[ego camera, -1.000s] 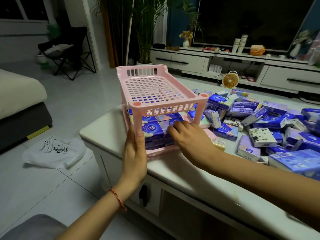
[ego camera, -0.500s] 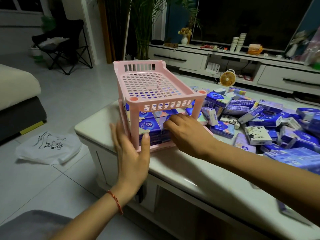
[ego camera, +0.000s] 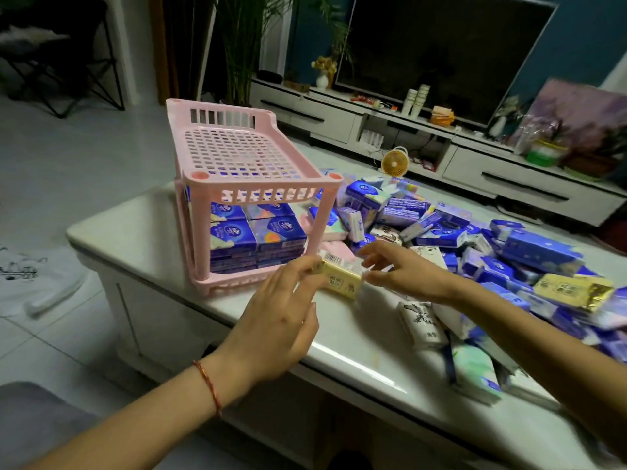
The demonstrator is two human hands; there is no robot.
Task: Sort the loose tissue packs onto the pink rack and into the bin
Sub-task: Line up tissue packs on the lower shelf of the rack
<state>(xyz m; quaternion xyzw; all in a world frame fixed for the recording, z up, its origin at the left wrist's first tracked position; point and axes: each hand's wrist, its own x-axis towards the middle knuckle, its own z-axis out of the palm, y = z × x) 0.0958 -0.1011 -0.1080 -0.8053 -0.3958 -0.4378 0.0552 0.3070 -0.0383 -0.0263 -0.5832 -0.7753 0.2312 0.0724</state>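
Observation:
A pink two-tier rack (ego camera: pixel 237 154) stands at the left end of the white table (ego camera: pixel 142 228). Its top shelf holds nothing; blue tissue packs (ego camera: pixel 258 239) are stacked on its lower shelf. Just right of the rack's front, both hands hold a yellow tissue pack (ego camera: pixel 339 278) above the table. My left hand (ego camera: pixel 281 317) pinches its left end, my right hand (ego camera: pixel 403 273) its right end. A big heap of loose blue and purple packs (ego camera: pixel 475 242) covers the table to the right. No bin is in view.
Another yellow pack (ego camera: pixel 573 293) and a white printed pack (ego camera: pixel 420 322) lie near the table's front right. A small orange fan (ego camera: pixel 394 161) stands behind the heap. A TV stand and TV are beyond. A white plastic bag (ego camera: pixel 30 283) lies on the floor at left.
Both hands have left the rack's lower shelf and moved right, and now hold a yellow tissue pack between them. The camera has turned right.

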